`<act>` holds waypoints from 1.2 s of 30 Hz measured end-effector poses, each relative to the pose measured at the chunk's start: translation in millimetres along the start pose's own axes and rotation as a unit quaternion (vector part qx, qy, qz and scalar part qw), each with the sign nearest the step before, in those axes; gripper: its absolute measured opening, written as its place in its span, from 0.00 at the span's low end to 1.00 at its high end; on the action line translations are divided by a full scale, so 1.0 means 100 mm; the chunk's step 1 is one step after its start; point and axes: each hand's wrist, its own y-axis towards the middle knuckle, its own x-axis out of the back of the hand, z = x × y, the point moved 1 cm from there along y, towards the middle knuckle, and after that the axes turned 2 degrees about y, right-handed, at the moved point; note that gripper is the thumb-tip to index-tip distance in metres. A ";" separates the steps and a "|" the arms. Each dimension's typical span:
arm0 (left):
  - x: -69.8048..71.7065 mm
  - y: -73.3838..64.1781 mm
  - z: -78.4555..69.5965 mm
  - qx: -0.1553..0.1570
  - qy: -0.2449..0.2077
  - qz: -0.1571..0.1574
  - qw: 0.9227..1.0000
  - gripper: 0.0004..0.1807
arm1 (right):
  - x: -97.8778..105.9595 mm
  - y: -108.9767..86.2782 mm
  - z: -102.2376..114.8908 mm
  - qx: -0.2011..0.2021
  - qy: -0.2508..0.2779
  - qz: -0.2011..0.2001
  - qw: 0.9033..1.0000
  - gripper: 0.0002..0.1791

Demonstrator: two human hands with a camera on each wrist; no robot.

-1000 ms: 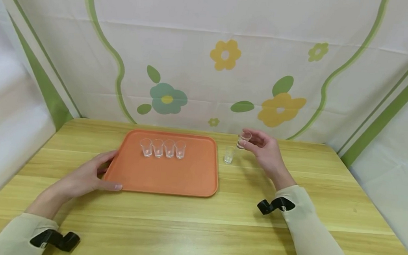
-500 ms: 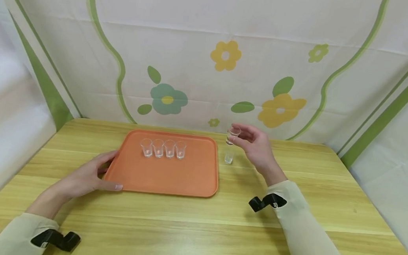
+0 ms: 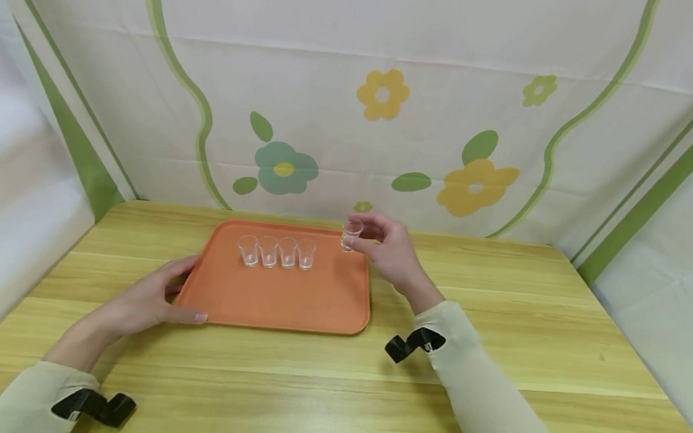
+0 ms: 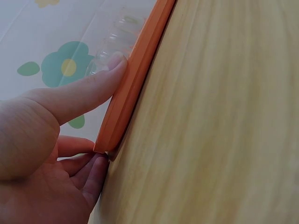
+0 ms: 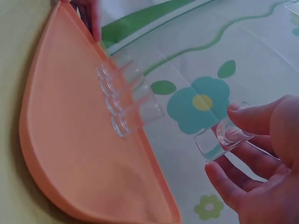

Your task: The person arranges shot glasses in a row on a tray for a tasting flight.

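My right hand (image 3: 392,250) pinches a clear shot glass (image 3: 352,234) by its side, held over the back right part of an orange tray (image 3: 280,302). In the right wrist view the shot glass (image 5: 210,142) lies between the thumb and fingers, its base pointing away from the palm. On the tray, several clear shot glasses (image 3: 287,254) stand upright in a side-by-side row toward the back. My left hand (image 3: 144,299) grips the tray's left end. The left wrist view has its thumb along the tray rim (image 4: 126,98) and the other fingers around the corner.
The tray lies on a wood-grain table (image 3: 334,390). A white cloth with printed flowers (image 3: 382,132) hangs behind the table's back edge. The spot where another shot glass stood, right of the tray, is covered by my right hand.
My right hand has carried its shot glass leftward, past above the one standing on the table, to over the tray. The left hand, tray and row of glasses stay put.
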 end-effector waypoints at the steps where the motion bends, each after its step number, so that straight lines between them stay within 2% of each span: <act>1: 0.00 0.00 0.00 0.000 0.001 0.000 1.000 0.63 | -0.03 0.00 -0.01 -0.001 0.001 0.003 1.000 0.24; 5: 0.00 0.00 -0.01 -0.001 0.000 -0.001 1.000 0.63 | -0.14 0.02 -0.07 -0.012 0.009 0.015 1.000 0.25; 13: -0.01 0.01 -0.02 -0.002 0.002 -0.001 1.000 0.64 | -0.26 0.04 -0.20 -0.042 0.012 0.017 0.999 0.21; 20: -0.01 0.01 -0.02 0.002 -0.001 0.000 1.000 0.64 | -0.32 0.04 -0.27 -0.049 0.027 0.030 0.998 0.25; 28: -0.01 0.02 0.00 -0.001 -0.001 0.002 1.000 0.63 | -0.37 0.04 -0.31 -0.050 -0.006 0.019 0.999 0.21; 36: -0.01 0.03 0.01 -0.001 -0.003 0.003 1.000 0.63 | -0.39 0.04 -0.35 -0.055 -0.023 0.026 0.998 0.21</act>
